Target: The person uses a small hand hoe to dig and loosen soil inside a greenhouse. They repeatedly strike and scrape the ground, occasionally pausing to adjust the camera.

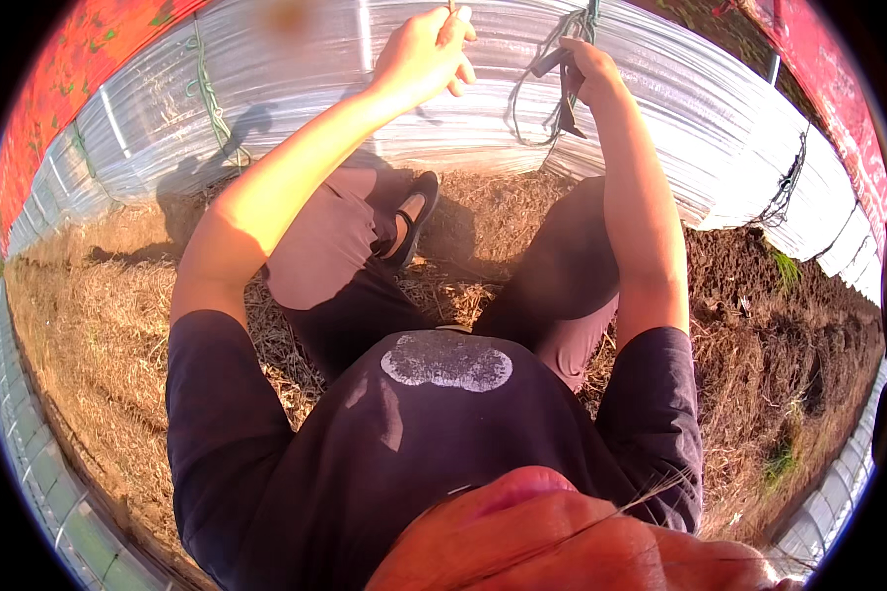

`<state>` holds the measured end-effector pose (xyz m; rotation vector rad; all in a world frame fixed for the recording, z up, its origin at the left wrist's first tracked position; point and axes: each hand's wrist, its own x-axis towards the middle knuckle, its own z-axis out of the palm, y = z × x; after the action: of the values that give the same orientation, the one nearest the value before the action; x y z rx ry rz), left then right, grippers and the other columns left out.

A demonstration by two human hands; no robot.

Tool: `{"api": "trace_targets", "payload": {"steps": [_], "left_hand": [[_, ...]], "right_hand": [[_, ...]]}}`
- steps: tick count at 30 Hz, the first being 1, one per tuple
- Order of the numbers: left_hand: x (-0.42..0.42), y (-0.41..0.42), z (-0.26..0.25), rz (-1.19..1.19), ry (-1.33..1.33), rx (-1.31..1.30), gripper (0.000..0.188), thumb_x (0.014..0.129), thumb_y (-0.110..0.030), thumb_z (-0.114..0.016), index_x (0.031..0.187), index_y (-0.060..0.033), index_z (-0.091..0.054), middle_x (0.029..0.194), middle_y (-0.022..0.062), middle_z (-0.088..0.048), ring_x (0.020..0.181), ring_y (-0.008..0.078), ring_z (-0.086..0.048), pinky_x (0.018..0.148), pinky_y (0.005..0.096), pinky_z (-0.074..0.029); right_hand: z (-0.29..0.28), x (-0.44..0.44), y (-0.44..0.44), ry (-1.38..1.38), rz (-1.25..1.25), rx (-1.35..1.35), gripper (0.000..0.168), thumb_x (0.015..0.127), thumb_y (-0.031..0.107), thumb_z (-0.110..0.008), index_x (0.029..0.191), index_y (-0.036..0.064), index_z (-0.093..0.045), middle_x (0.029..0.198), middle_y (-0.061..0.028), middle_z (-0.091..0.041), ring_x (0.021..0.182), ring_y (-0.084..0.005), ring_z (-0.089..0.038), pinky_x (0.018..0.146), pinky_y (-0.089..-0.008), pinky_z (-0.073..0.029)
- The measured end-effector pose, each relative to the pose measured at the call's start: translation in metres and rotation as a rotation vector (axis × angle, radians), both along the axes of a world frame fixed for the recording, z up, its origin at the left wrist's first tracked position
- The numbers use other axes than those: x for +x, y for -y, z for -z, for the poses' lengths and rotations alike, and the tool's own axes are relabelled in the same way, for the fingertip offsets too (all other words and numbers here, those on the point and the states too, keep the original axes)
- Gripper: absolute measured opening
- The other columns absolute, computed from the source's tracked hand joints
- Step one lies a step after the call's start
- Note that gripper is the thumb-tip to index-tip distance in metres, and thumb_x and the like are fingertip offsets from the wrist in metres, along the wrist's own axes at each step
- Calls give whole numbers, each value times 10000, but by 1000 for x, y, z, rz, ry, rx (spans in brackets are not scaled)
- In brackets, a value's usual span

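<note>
My left hand is raised at the top of the view, in front of a wall of gathered clear plastic film. Its thumb and forefinger pinch a thin tan strip, mostly cut off by the picture's edge; the other fingers are loosely bent. To the right, my right hand grips a hand tool with a grey cylindrical handle and a dark, pointed blade hanging down. Just behind that tool, a looped green cord hangs against the film.
Another green cord hangs down the film at left, and a dark tangled cord at right. Red patterned fabric borders the top left. Dry straw covers the ground around my bent legs; dark soil lies at right.
</note>
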<state>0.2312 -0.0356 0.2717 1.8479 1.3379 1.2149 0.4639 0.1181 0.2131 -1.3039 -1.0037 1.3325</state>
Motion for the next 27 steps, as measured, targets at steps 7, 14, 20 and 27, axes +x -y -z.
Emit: {"api": "trace_targets", "payload": {"steps": [7, 14, 20, 27], "left_hand": [[-17, 87, -14, 184, -433, -107, 203, 861, -183, -568, 763, -25, -486, 659, 105, -565, 573, 210, -579, 525, 349, -424], [-78, 103, 31, 258, -303, -156, 347, 822, -148, -574, 1160, -71, -565, 724, 111, -628, 578, 179, -564, 523, 343, -441], [-106, 77, 57, 407, -294, -154, 64, 849, -9, -535, 827, 33, -578, 751, 98, -622, 594, 156, -502, 518, 321, -416], [-138, 41, 84, 476, -487, -358, 237, 934, -238, -527, 938, -13, -603, 828, 168, -650, 794, 322, -650, 694, 430, -494]], "right_hand": [[7, 10, -23, -263, 14, -290, 198, 898, 248, -633, 944, 94, -517, 1019, -124, -377, 832, -244, -453, 864, -609, -459], [33, 80, 29, -136, -180, -244, 442, 969, 405, -490, 1206, 53, -367, 1234, -301, -513, 1157, -394, -535, 950, -586, -424], [128, 244, 49, 171, 237, -359, 369, 847, 301, -612, 1004, -28, -551, 772, -198, -633, 819, -337, -655, 700, -424, -540], [270, 203, 88, 744, 58, -686, 363, 816, 284, -617, 981, -37, -580, 826, -214, -638, 851, -344, -654, 730, -420, -535]]}}
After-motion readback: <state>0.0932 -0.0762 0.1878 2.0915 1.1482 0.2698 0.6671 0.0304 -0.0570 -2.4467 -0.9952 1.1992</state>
